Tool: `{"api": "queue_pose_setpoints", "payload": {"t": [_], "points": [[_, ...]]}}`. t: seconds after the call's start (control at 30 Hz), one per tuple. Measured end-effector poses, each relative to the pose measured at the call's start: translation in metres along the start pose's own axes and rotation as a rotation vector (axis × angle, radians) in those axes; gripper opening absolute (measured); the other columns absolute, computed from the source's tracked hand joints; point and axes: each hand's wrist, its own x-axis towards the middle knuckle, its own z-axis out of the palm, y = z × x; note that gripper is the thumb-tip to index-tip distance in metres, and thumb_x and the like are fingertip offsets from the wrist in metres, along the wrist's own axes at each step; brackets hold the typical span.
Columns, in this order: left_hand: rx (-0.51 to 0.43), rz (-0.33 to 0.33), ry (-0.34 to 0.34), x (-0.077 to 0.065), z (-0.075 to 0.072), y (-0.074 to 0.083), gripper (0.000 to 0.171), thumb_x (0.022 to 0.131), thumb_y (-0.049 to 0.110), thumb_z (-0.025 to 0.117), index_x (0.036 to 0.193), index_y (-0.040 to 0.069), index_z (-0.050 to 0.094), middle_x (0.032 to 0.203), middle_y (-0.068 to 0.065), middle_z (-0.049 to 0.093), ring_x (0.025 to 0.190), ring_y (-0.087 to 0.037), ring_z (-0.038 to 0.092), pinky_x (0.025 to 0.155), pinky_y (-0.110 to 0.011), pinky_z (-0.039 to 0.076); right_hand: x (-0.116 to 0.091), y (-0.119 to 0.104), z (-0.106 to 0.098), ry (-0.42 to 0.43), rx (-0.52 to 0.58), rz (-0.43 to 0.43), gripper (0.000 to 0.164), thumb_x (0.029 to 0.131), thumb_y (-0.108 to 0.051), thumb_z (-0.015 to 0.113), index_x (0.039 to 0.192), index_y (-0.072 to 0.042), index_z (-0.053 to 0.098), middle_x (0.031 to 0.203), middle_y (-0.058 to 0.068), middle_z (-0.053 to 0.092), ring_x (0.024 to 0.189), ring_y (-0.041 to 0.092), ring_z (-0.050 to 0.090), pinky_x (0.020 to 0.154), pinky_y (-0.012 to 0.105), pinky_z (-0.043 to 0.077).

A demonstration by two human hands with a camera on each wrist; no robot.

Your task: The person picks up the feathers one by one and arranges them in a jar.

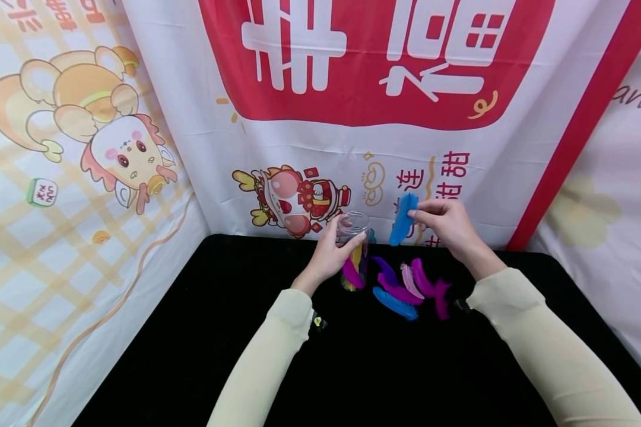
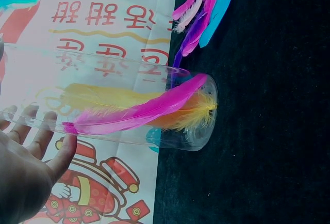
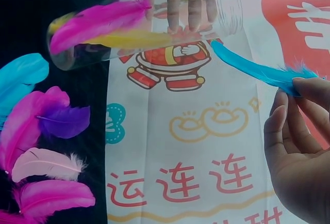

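A clear jar (image 1: 355, 223) stands near the table's back edge, with a magenta feather (image 2: 139, 111) and a yellow feather (image 3: 134, 39) inside. My left hand (image 1: 333, 248) grips the jar round its upper part, the thumb across the near side. Up and to the right of the jar's mouth, my right hand (image 1: 447, 222) pinches a blue feather (image 1: 403, 219) by one end. In the right wrist view the feather's far tip points toward the jar, close by the rim.
Right of the jar, on the black table (image 1: 246, 356), lie several loose feathers: a blue one (image 1: 395, 303), a purple one (image 1: 386, 270), a pale pink one (image 1: 410, 281) and magenta ones (image 1: 400, 290). A printed cloth (image 1: 320, 142) hangs right behind the table.
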Motion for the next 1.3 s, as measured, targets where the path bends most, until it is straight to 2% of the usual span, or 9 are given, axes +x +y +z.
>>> {"api": "queue_pose_setpoints", "payload": {"t": [0.17, 0.57, 0.97, 1.3], "points": [[-0.001, 0.004, 0.0, 0.0, 0.0, -0.001, 0.07, 0.097, 0.052, 0.066, 0.152, 0.019, 0.037, 0.142, -0.001, 0.051, 0.129, -0.019, 0.051, 0.106, -0.043, 0.048, 0.0, -0.003, 0.003, 0.012, 0.002, 0.002, 0.036, 0.094, -0.025, 0.078, 0.11, 0.006, 0.072, 0.078, -0.009, 0.071, 0.073, 0.01, 0.063, 0.067, 0.026, 0.051], [-0.003, -0.006, 0.0, 0.0, 0.0, 0.0, 0.07, 0.098, 0.052, 0.065, 0.152, 0.02, 0.037, 0.142, -0.002, 0.049, 0.13, -0.02, 0.051, 0.106, -0.044, 0.048, 0.003, -0.008, 0.007, 0.041, 0.059, -0.001, 0.027, 0.092, -0.021, 0.079, 0.105, 0.002, 0.076, 0.08, -0.001, 0.072, 0.068, 0.012, 0.062, 0.066, 0.027, 0.052], [0.004, 0.004, 0.001, 0.0, 0.0, 0.002, 0.068, 0.098, 0.052, 0.065, 0.153, 0.021, 0.037, 0.143, -0.003, 0.049, 0.128, -0.019, 0.051, 0.106, -0.043, 0.048, 0.007, -0.014, 0.01, 0.053, 0.036, -0.002, 0.031, 0.092, -0.024, 0.079, 0.11, 0.002, 0.076, 0.083, -0.004, 0.074, 0.069, 0.011, 0.062, 0.065, 0.027, 0.053], [0.003, -0.016, -0.004, -0.001, -0.001, 0.003, 0.07, 0.098, 0.053, 0.065, 0.153, 0.021, 0.036, 0.143, -0.003, 0.049, 0.129, -0.02, 0.051, 0.106, -0.043, 0.048, 0.006, -0.02, 0.014, 0.053, 0.02, -0.013, 0.033, 0.092, -0.026, 0.079, 0.111, 0.002, 0.076, 0.085, -0.004, 0.074, 0.069, 0.015, 0.063, 0.066, 0.028, 0.052]]}}
